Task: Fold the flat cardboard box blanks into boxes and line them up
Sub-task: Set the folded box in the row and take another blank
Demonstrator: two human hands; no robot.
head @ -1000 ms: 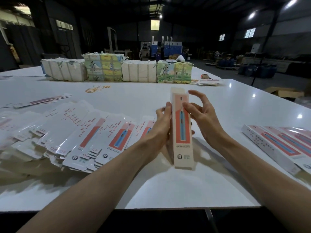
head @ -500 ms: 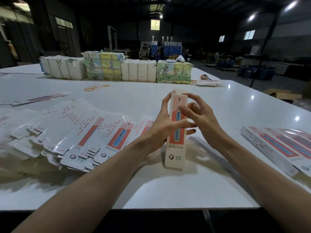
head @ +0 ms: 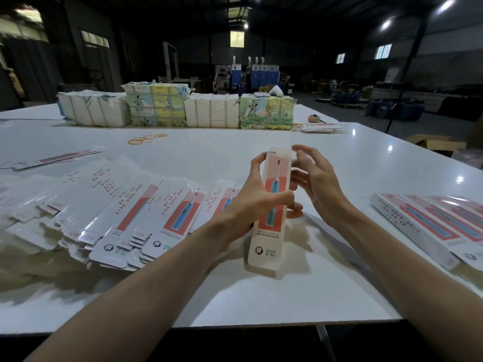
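Note:
A long narrow box (head: 269, 226) with a red panel and a blue toothbrush picture stands tilted on the white table (head: 261, 304). My left hand (head: 251, 202) grips it round the middle, thumb across the front. At the box's upper right side my right hand (head: 316, 184) has its fingers spread and lightly curled against the edge. A fanned pile of flat box blanks (head: 104, 210) lies to the left. Folded boxes (head: 431, 226) lie in a row at the right.
Wrapped bundles (head: 177, 108) stand in a line at the far side of the table. Rubber bands (head: 146, 138) lie in front of them. A few loose blanks (head: 52, 159) lie at the far left, and a small stack (head: 320, 127) at the far right.
The box has tilted from upright, top leaning right. My left thumb has come round onto its front. My right hand has shifted up toward the box's top end.

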